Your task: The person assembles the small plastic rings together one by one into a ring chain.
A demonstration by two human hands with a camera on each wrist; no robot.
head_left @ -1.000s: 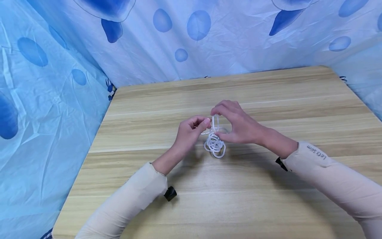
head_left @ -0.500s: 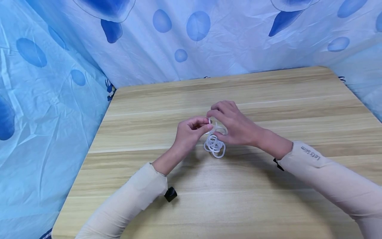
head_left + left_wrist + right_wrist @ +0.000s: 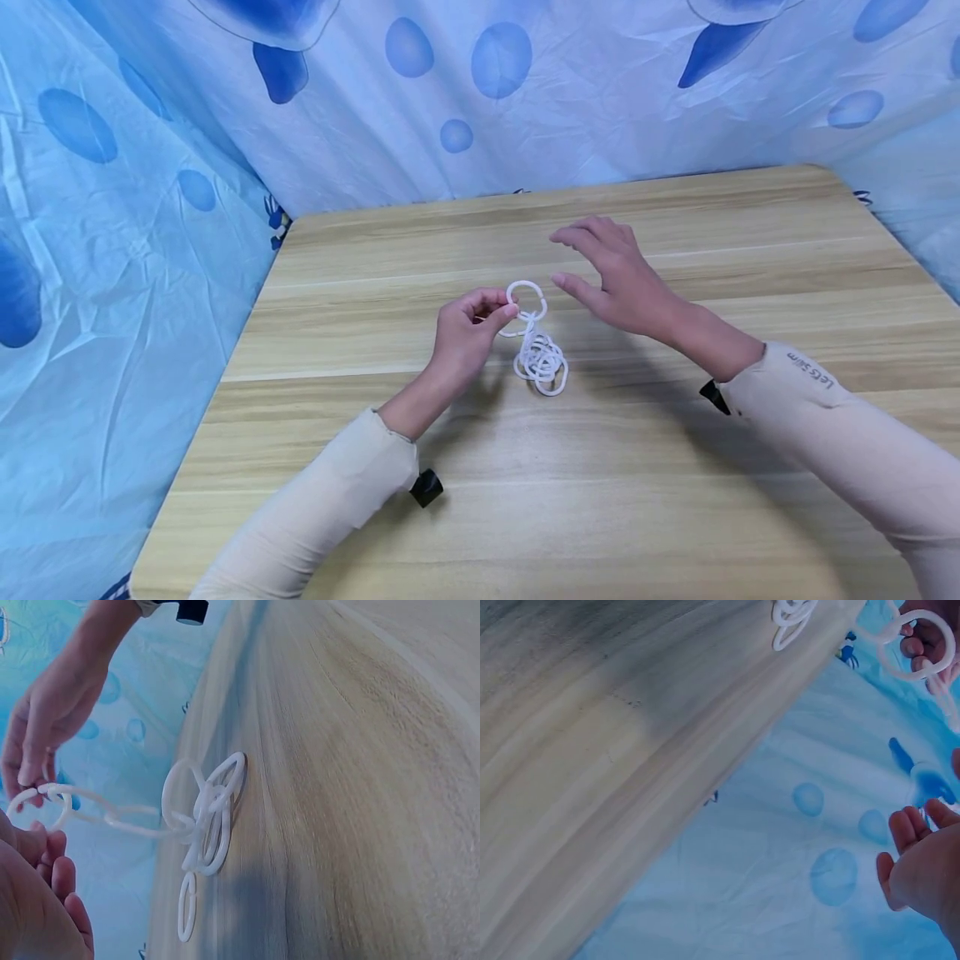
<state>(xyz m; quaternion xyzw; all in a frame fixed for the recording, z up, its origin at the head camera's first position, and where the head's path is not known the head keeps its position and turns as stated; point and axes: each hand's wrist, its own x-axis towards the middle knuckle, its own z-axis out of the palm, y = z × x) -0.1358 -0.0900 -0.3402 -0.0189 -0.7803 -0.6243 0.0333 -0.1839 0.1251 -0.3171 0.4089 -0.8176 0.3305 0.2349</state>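
Observation:
White oval plastic chain links make up the things at hand. In the head view my left hand pinches one link between thumb and fingers, held above the table. Further joined links hang from it down to a tangled heap of chain. My right hand is off to the right, thumb and fingers spread apart, holding nothing. The right wrist view shows the right hand with a gap to the raised link. In the left wrist view the heap lies on the wood.
A light wood-grain table spreads beneath both hands. Blue and white patterned curtains hang behind its far edge and at the sides. A small black piece sits at the left sleeve cuff.
My right hand has let go of the links and moved up and to the right. The link at the left fingertips now stands with its round face showing.

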